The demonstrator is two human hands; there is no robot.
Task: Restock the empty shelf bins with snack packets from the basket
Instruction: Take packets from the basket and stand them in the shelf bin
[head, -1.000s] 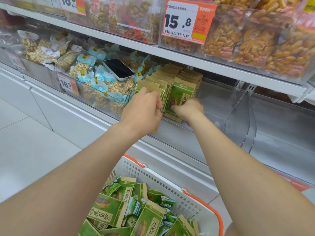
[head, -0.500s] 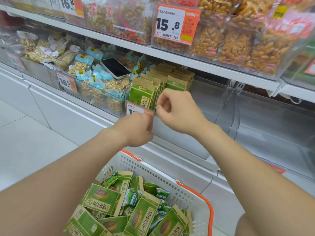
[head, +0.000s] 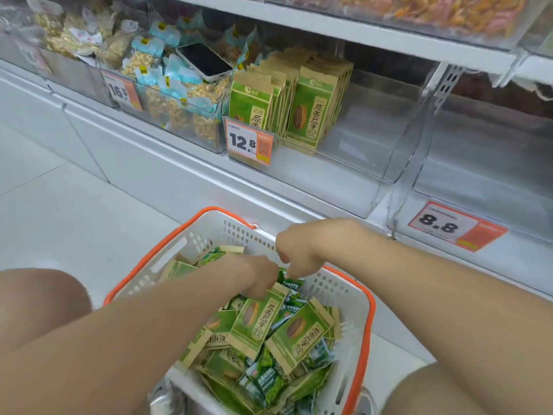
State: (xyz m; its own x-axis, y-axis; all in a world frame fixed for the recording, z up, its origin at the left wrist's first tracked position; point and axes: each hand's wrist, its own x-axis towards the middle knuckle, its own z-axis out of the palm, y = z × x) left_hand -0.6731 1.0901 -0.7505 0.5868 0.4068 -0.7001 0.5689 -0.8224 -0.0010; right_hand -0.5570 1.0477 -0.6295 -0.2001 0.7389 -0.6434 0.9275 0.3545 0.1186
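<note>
A white basket with an orange rim stands low in front of me, full of green seed packets and small dark-green packets. My left hand reaches into it and grips the top of one green seed packet. Right beside it, my right hand has its fingers curled down, and they pinch the top of a small dark-green packet. On the shelf, a clear bin holds two upright rows of green seed packets at its left; its right part is bare.
A 12.8 price tag hangs on the bin's front. A phone lies on the peanut packets in the bin to the left. A clear bin with an 8.8 tag is at the right. My knees flank the basket.
Both hands have left the shelf bin and price tag and dropped into the basket. The view has tilted down with them.
</note>
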